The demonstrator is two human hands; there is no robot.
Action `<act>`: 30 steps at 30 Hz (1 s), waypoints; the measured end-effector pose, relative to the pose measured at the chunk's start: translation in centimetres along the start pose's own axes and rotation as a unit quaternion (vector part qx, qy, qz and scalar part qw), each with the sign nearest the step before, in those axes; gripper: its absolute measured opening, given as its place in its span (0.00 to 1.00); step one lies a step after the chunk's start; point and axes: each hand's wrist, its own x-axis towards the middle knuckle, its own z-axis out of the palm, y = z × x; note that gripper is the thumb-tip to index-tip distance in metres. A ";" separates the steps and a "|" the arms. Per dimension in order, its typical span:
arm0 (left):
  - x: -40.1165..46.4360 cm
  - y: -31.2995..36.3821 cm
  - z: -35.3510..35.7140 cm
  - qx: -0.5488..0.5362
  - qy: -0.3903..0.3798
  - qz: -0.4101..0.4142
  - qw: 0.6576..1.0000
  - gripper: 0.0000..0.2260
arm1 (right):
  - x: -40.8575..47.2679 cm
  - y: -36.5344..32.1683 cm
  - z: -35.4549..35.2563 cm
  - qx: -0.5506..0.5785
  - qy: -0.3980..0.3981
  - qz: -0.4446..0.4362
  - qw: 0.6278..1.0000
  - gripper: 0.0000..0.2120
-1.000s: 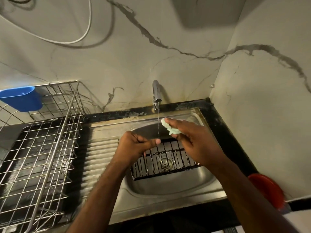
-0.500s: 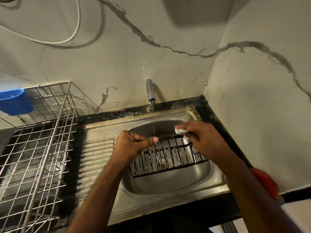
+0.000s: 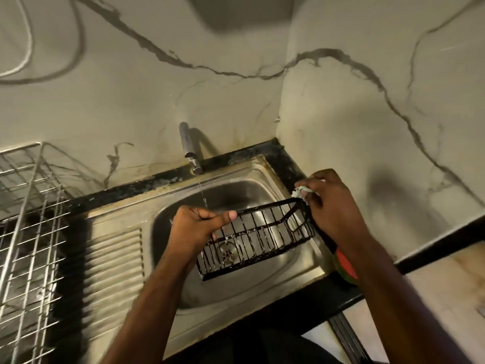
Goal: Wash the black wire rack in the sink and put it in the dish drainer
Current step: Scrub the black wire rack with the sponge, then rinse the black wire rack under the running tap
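While the dish drainer [image 3: 29, 232] sits at far left on the counter, the ribbed drainboard [image 3: 115, 261] lies beside it. Left hand [image 3: 195, 228] grips the left end of the black wire rack [image 3: 258, 237], fingers curled round the wires, thumb on the top rim. Rack is tilted, held over the sink [image 3: 301, 256] basin, just right of the thin water stream from the tap [image 3: 189, 148]. Right hand [image 3: 333, 203] pinches a pale cloth [image 3: 299, 191] against the rack's right corner. Red object [image 3: 345, 264] partly hidden under the right forearm.
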 end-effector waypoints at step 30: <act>0.1 3.9 9.6 0.151 -0.035 0.129 0.979 0.14 | -9.3 9.5 -3.2 -0.092 -0.051 0.209 0.972 0.17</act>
